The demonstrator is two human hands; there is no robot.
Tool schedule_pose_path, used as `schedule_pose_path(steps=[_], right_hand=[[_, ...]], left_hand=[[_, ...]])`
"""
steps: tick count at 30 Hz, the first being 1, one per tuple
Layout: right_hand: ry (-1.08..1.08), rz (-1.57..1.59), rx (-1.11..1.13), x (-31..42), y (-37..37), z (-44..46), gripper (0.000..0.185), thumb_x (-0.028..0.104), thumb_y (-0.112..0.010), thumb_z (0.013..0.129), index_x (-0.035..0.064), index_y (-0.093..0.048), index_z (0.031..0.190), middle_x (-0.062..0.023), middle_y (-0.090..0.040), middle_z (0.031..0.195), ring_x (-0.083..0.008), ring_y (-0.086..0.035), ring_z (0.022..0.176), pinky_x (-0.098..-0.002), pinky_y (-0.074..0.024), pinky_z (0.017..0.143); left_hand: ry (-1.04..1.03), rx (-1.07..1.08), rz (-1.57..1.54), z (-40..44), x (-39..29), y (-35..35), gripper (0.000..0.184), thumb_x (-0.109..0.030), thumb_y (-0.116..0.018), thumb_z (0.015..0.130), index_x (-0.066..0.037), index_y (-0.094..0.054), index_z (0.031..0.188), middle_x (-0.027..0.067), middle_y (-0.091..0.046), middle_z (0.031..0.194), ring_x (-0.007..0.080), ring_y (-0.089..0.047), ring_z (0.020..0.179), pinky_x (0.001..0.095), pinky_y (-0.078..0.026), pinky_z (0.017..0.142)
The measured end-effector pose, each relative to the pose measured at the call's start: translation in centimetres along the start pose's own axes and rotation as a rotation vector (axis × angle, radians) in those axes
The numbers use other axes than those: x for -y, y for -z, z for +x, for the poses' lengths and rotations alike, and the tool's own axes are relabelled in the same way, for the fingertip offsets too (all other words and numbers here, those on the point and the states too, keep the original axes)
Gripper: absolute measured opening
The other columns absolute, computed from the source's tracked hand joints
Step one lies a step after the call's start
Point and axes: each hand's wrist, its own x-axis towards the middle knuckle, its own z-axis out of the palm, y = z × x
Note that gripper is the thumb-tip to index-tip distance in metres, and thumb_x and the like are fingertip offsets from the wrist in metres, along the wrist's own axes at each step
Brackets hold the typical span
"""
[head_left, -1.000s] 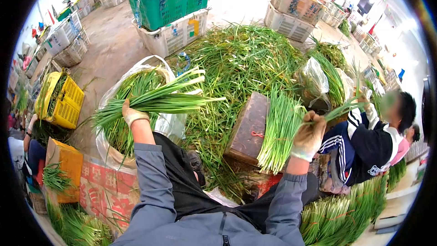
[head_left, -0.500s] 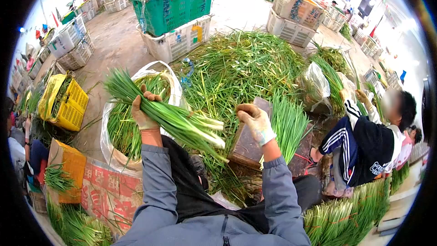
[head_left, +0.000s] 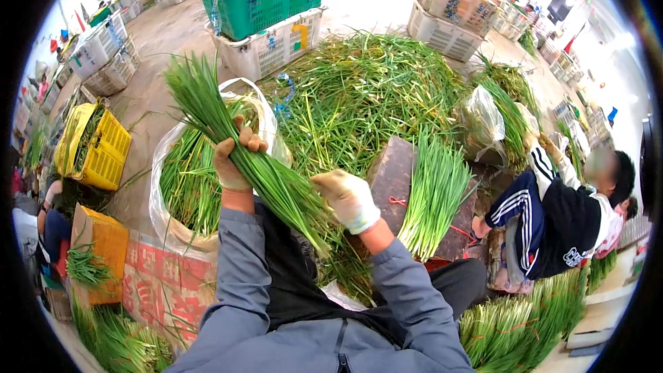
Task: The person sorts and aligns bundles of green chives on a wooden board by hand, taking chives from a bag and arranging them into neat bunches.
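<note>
My left hand, in a worn glove, is wrapped round a bunch of Chinese chives. The leaves point up and left, while the stems slope down to the right. My right hand, also gloved, has its fingers closed at the stem end of that bunch and hides some of the pale stems. Just right of it, a neat row of chives lies on a dark board with a red tie. Below the left hand's bunch stands a white sack of loose chives.
A large heap of loose chives spreads ahead. Behind it stand a green crate and white crates. A yellow crate and cardboard box are left. A person sits at right near bundled chives.
My right hand has moved left and down from beside the board to the stem end of the bunch. The bunch has tilted steeper, leaves higher. The row of chives shows more fully.
</note>
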Motion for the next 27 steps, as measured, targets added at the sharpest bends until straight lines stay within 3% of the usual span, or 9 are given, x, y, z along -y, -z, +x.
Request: schedule_pose_path(steps=[2,4,8,11,15,16,20,24,27], right_hand=[[-0.196,0.227,-0.142,-1.4,1.0,-0.7,0.019,0.008,-0.069,0.087,0.0123,-0.073,0.105,-0.0103,-0.073,0.095,-0.0263,-0.07,0.08,-0.0348,-0.0561,0.069],[-0.616,0.909,-0.243,-1.0,4.4,-0.7,0.017,0.006,-0.068,0.091,0.0106,-0.073,0.106,-0.0086,-0.073,0.099,-0.0206,-0.069,0.081,-0.0323,-0.057,0.069],[-0.419,1.393,-0.898,-4.2,9.1,-0.2,0.005,0.007,-0.066,0.094,0.0054,-0.067,0.099,-0.0066,-0.068,0.094,-0.0127,-0.064,0.078,-0.0235,-0.0548,0.061],[-0.276,1.25,-1.159,-3.9,13.5,1.7,0.008,0.009,-0.064,0.096,0.0059,-0.062,0.103,-0.0057,-0.065,0.09,-0.0122,-0.057,0.07,-0.0215,-0.0503,0.057],[-0.193,1.055,-1.186,-6.5,14.8,3.9,0.008,0.008,-0.065,0.095,0.0046,-0.064,0.103,-0.0061,-0.064,0.086,-0.0145,-0.057,0.071,-0.0242,-0.0503,0.057],[-0.288,1.071,-1.298,-7.6,14.7,4.5,0.006,0.006,-0.065,0.095,0.0055,-0.064,0.101,-0.0055,-0.064,0.083,-0.0145,-0.058,0.069,-0.025,-0.0519,0.058],[-0.564,1.05,-1.321,-14.9,12.6,4.3,0.006,0.007,-0.065,0.095,0.0073,-0.063,0.1,-0.0041,-0.065,0.081,-0.0139,-0.059,0.063,-0.0268,-0.0542,0.058],[-0.586,1.162,-1.444,-20.6,12.6,2.6,0.003,0.011,-0.064,0.097,0.0101,-0.062,0.099,-0.0033,-0.063,0.079,-0.0146,-0.058,0.063,-0.0275,-0.0539,0.058],[-0.577,1.071,-1.548,-23.9,16.2,1.1,0.002,0.012,-0.061,0.099,0.0111,-0.062,0.099,-0.0026,-0.063,0.079,-0.0155,-0.058,0.064,-0.0289,-0.0533,0.055]], left_hand=[[-0.052,0.016,-0.008,0.0,-1.0,0.6,0.055,-0.017,-0.066,0.087,-0.003,-0.047,0.136,0.0042,-0.056,0.089,0.0216,-0.061,0.086,0.0416,-0.047,0.089],[-0.072,0.021,-0.031,-0.2,-1.6,0.7,0.054,-0.016,-0.065,0.087,-0.003,-0.047,0.136,0.0029,-0.054,0.088,0.0206,-0.06,0.087,0.0401,-0.047,0.089],[-0.152,0.012,-0.1,-0.1,-2.2,1.0,0.053,-0.016,-0.065,0.088,-0.004,-0.047,0.137,0.0019,-0.052,0.087,0.0197,-0.058,0.087,0.0383,-0.045,0.092],[-0.178,0.021,-0.14,-0.1,-2.1,0.9,0.054,-0.016,-0.064,0.088,-0.005,-0.046,0.138,0.0018,-0.052,0.088,0.0197,-0.058,0.088,0.0377,-0.045,0.095],[-0.172,0.079,-0.156,0.1,-1.6,0.2,0.059,-0.016,-0.064,0.088,-0.005,-0.043,0.142,0.0021,-0.054,0.09,0.0202,-0.059,0.09,0.0391,-0.046,0.095],[-0.175,0.099,-0.165,0.1,-1.4,0.0,0.061,-0.016,-0.065,0.087,-0.005,-0.042,0.143,0.0023,-0.055,0.091,0.0203,-0.059,0.091,0.0396,-0.046,0.095],[-0.149,0.145,-0.154,0.3,-1.2,-0.3,0.063,-0.016,-0.065,0.087,-0.006,-0.041,0.144,0.0015,-0.053,0.091,0.0198,-0.06,0.09,0.0403,-0.046,0.095],[-0.181,0.128,-0.162,0.0,-1.8,-0.3,0.065,-0.014,-0.066,0.086,-0.005,-0.04,0.145,0.0018,-0.052,0.092,0.0199,-0.06,0.091,0.0405,-0.046,0.096],[-0.222,0.125,-0.168,-0.1,-3.2,0.5,0.066,-0.012,-0.067,0.086,-0.004,-0.04,0.145,0.0021,-0.052,0.093,0.0198,-0.059,0.092,0.0402,-0.046,0.097]])
